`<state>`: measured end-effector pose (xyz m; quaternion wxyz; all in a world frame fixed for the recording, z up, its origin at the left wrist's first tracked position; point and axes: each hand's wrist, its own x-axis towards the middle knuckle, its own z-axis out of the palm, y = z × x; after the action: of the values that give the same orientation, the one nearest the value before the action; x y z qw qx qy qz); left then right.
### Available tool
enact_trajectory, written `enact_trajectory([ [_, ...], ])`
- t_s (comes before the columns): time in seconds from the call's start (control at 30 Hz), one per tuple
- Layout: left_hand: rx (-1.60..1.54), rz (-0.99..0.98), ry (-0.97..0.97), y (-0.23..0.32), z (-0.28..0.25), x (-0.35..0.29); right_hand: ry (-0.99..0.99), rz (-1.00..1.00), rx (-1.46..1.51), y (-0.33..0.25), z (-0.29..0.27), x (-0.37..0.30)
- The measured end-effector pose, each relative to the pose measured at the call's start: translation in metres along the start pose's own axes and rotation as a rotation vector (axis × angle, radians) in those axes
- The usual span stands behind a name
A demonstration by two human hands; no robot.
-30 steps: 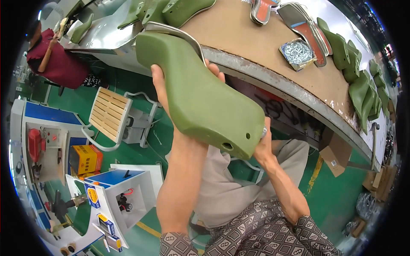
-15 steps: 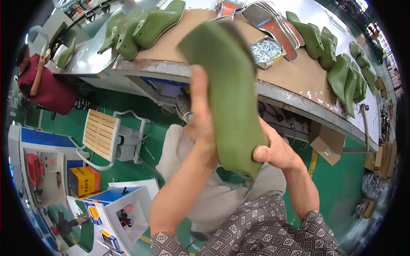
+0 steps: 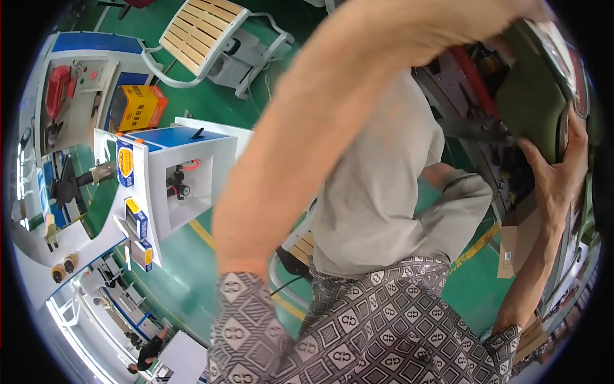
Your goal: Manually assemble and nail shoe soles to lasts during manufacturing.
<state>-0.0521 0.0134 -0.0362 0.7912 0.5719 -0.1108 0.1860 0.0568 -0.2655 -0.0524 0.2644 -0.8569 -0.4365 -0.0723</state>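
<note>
A green shoe last [image 3: 534, 102] is up at the right edge of the view, only partly visible. My right hand [image 3: 556, 169] grips it from below, fingers wrapped around its lower end. My left forearm sweeps across the middle of the picture toward the top right; my left hand [image 3: 515, 13] is mostly cut off by the rim, resting on the top of the last. Below are my patterned sleeves and grey-trousered lap.
A white and blue machine cabinet [image 3: 169, 176] stands at my left on the green floor. Behind it lie a wooden-slat chair [image 3: 201, 29] and a yellow box [image 3: 141, 105]. The workbench underside with a cardboard box [image 3: 518, 240] is at the right.
My head has turned down and left, so the bench top and other lasts left the view. The green last has moved to the upper right with both hands still on it.
</note>
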Motion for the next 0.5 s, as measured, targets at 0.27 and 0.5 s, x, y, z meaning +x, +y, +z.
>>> enact_trajectory([
  [0.27, 0.262, -0.569, -0.016, 0.024, -0.019, -0.033, -0.1, -0.086, 0.036, -0.026, 0.013, 0.008],
  [0.5, 0.738, -0.462, 0.048, 0.009, 0.007, -0.029, -0.047, -0.11, 0.067, -0.011, 0.007, -0.011],
])
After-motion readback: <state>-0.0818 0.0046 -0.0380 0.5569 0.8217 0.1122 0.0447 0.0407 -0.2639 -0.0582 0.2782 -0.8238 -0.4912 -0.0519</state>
